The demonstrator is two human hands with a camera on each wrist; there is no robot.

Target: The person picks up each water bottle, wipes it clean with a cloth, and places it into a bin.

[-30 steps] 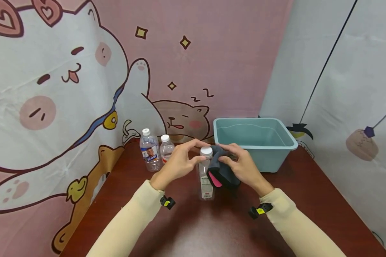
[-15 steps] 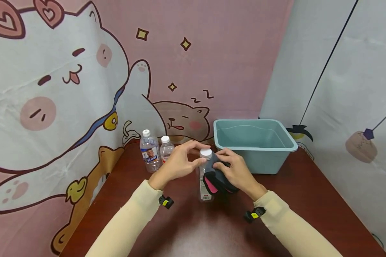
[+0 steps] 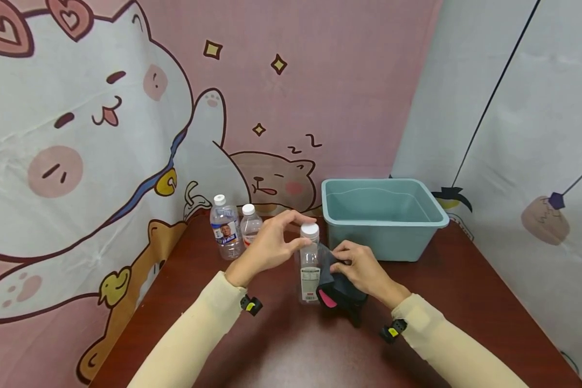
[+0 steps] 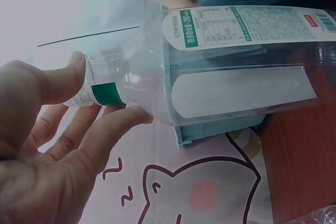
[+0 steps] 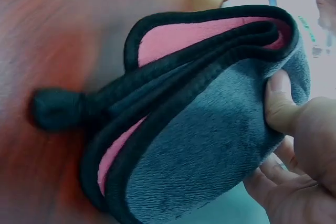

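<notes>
My left hand (image 3: 275, 241) holds a clear plastic bottle (image 3: 310, 280) by its white cap and neck. Thumb and fingers curl round the neck in the left wrist view, where the bottle's white and green label (image 4: 231, 24) shows. The bottle stands upright on the table. Against its right side lies a folded grey cloth (image 5: 194, 145) with black edging and a pink inner face. My right hand (image 3: 366, 268) pinches this cloth, thumb on its outer face and the other fingers partly hidden behind it. A black tab (image 5: 58, 109) sticks out from the cloth's edge.
Two more clear bottles with white caps, a larger one (image 3: 229, 237) and a smaller one (image 3: 250, 223), stand at the back left. Behind my right hand is a light blue plastic tub (image 3: 397, 242). A printed cloth backdrop (image 3: 344, 97) borders the dark red table (image 3: 291, 350).
The cloth in my right hand has slid down along the bottle's right side, from near the cap to lower on the body, uncovering more label. My left hand has stayed at the cap.
</notes>
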